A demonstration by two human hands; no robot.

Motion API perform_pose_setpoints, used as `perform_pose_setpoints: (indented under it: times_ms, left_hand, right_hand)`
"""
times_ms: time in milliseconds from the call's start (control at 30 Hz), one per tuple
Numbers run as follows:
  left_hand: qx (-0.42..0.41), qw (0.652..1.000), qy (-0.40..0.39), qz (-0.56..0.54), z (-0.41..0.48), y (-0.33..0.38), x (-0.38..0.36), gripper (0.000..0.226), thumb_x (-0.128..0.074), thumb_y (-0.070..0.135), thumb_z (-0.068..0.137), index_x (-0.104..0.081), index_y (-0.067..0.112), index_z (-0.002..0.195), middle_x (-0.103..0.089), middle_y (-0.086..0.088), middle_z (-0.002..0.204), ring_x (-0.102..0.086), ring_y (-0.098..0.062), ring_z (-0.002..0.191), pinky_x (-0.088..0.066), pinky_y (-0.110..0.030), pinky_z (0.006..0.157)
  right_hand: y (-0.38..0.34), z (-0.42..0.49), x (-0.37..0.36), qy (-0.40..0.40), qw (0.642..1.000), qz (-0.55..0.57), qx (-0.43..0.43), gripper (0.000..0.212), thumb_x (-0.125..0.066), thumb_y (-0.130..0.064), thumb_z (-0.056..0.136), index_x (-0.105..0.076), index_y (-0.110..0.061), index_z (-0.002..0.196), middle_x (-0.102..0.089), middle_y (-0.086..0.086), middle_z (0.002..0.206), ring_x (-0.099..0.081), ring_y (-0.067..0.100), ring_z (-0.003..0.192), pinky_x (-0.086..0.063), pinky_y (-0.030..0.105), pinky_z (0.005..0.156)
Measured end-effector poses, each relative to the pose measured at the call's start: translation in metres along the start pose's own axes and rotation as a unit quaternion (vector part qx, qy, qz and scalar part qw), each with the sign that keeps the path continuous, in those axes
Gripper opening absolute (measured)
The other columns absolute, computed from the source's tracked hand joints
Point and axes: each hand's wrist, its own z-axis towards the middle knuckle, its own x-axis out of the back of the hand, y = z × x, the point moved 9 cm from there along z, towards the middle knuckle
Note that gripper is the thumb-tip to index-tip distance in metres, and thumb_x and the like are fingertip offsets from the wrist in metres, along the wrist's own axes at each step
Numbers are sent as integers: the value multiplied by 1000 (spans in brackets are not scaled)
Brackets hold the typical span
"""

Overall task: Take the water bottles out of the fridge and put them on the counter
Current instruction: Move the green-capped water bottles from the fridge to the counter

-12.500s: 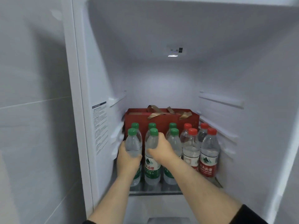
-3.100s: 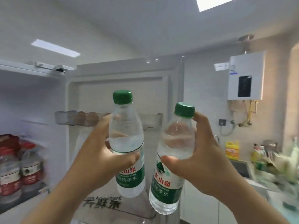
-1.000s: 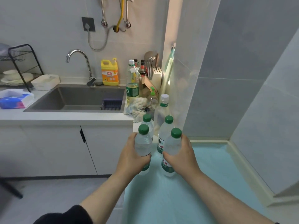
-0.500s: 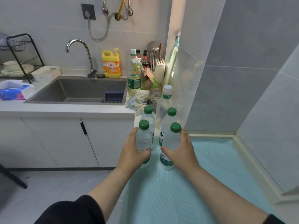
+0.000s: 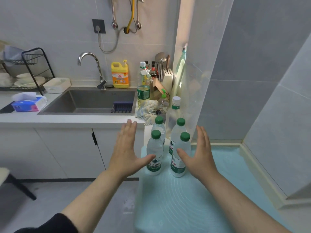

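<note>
Several clear water bottles with green caps stand upright in a small cluster on the counter's light blue mat [image 5: 193, 204]. The front left bottle [image 5: 154, 153] and the front right bottle [image 5: 180, 157] are nearest me; two more [image 5: 159, 126] [image 5: 178, 130] stand just behind. My left hand [image 5: 126, 152] is open beside the front left bottle, its thumb near the bottle's side. My right hand [image 5: 200, 153] is open beside the front right bottle, its thumb close to it. Neither hand holds anything. The fridge is out of view.
A steel sink [image 5: 90, 101] with a faucet [image 5: 90, 68] lies to the left. A yellow detergent jug [image 5: 119, 75], an oil bottle [image 5: 143, 88], a rag [image 5: 148, 110], a white-capped bottle [image 5: 175, 113] and a knife block [image 5: 165, 79] crowd the corner. A tissue pack [image 5: 28, 104] and dish rack [image 5: 27, 69] sit far left.
Both hands have let go of the two front bottles, which now stand on the mat. The hands have opened and drawn apart sideways.
</note>
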Motion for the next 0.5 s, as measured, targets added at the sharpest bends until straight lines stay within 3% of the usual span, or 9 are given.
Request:
perform_pose_setpoints:
  times_ms: [100, 233, 400, 500]
  left_hand:
    - [-16, 998, 49, 18, -2, 18, 76, 116, -59, 71, 67, -5, 22, 156, -1, 4, 163, 4, -18, 152, -12, -51, 121]
    - [-49, 993, 96, 55, -12, 59, 175, 110, -58, 68, 71, -12, 16, 156, -12, -8, 164, -3, -27, 152, -17, -59, 118]
    - [-96, 978, 164, 87, -52, 122, 294, 99, -54, 64, 80, -11, 18, 157, -6, 1, 164, -2, -21, 152, -15, -53, 120]
    - [-85, 963, 220, 130, -106, 153, 367, 93, -52, 61, 83, -11, 20, 156, -4, 7, 165, -1, -14, 152, -11, -39, 122]
  right_hand:
    - [-73, -2, 24, -18, 995, -35, 92, 98, -69, -50, 81, -6, -32, 153, 6, -11, 163, 0, 10, 149, -17, 39, 119]
    - [-182, -20, 47, -25, 974, -81, 211, 94, -55, -61, 78, -8, -32, 154, 5, -1, 164, 5, 18, 150, -10, 42, 120]
    - [-290, -46, 74, -17, 961, -24, 274, 90, -45, -65, 79, -7, -34, 154, 8, -8, 164, 11, 13, 150, -7, 45, 120]
    - [-346, -77, 92, -9, 945, 54, 323, 87, -44, -64, 80, -13, -31, 154, -1, -3, 164, 3, 13, 150, -6, 39, 119]
